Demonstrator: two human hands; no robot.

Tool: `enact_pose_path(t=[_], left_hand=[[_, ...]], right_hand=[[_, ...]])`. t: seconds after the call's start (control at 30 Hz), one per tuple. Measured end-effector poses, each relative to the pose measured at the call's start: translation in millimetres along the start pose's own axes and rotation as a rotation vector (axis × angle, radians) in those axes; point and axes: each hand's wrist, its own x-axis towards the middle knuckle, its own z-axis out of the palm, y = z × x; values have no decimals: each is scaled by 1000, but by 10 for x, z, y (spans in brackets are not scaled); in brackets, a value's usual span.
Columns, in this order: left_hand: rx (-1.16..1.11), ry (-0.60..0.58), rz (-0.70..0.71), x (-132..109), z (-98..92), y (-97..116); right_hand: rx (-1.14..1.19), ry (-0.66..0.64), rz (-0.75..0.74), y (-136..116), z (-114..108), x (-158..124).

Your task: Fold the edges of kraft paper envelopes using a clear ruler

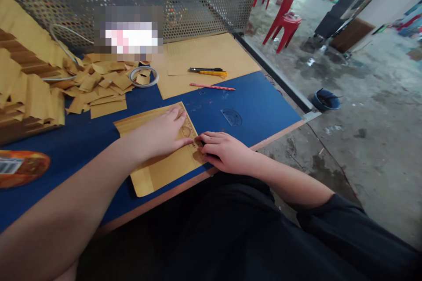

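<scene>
A brown paper envelope [169,169] lies flat near the front edge of the blue table. Along its right side is a clear ruler [186,131], partly covered by my hands. My left hand [165,129] presses down on the ruler and envelope, fingers spread. Beside the envelope's right edge, my right hand [222,151] has its fingers curled, with the fingertips at the ruler; whatever they pinch is hidden. A clear protractor [232,117] lies right of the envelope. Farther back are a red pencil [212,87] and a yellow-and-black utility knife [209,71].
Stacked brown paper pieces [31,92] and loose scraps [99,85] fill the left side, with a tape roll [144,77] among them. Large brown sheets [204,55] lie at the back before a perforated metal panel [207,0]. An orange packet [24,168] sits at left.
</scene>
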Motion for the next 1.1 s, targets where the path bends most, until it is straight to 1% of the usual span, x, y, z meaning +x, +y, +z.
enact_pose_path(t=[0.13,0.27,0.4,0.5,0.57,0.63,0.7,0.77,0.83,0.93,1.03,1.1], left_hand=[[-3,-86,-42,3,6,75],[-20,-85,-59,-7,-2,114],[-44,-69,-55,-11,12,81],[-62,-63,-55,-1,41,54],[-76,-63,-59,7,56,46],[-93,-62,-62,11,61,47],[-105,-56,-58,11,57,49],[-115,-41,-47,11,53,50],[-123,-31,-44,12,53,48],[-138,-29,-48,19,65,43],[-170,-13,-42,27,80,36],[-184,-8,-37,31,91,30]], right_hand=[[-10,-15,-15,4,-26,15],[-33,-31,-32,11,-29,27],[-50,-24,-51,13,-14,21],[-17,25,-51,56,-61,4],[-55,92,33,132,-147,-5],[-183,129,204,248,-267,-11],[-317,101,387,392,-390,-17],[-355,40,507,545,-487,-26],[-304,7,553,689,-550,-35],[-190,4,561,856,-604,-34],[-95,1,568,936,-645,17],[28,-13,545,935,-656,94]])
